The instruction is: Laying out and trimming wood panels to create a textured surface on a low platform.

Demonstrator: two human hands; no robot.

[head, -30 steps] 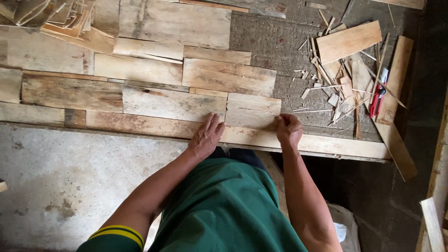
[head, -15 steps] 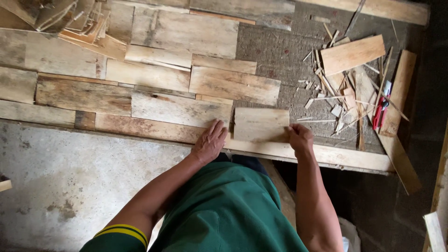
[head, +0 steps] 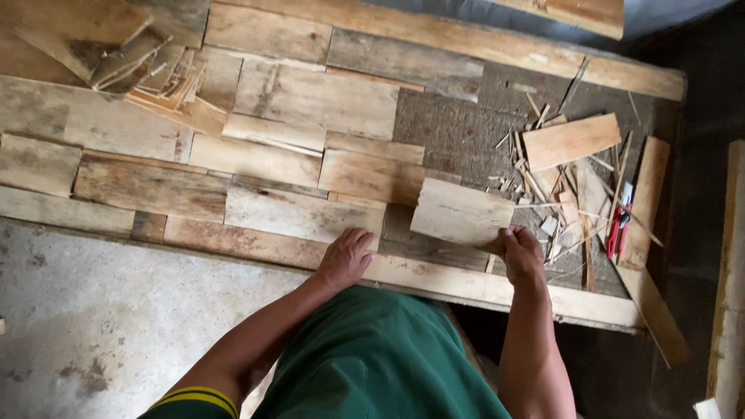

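My right hand grips the near right corner of a short pale wooden board and holds it tilted, lifted off the panel. My left hand lies flat, fingers together, on the long edge strip of a panel made of fitted wood pieces. A darker gap shows under the lifted board. My green-shirted torso fills the bottom middle.
Loose offcuts and splinters lie on the rough backing at the right, with a larger plank piece and a red-handled tool. A pile of thin scraps sits top left. Concrete floor lies at the lower left.
The short board has been raised from its slot and tilted by my right hand. My left hand stays pressed on the edge strip. The view has shifted slightly.
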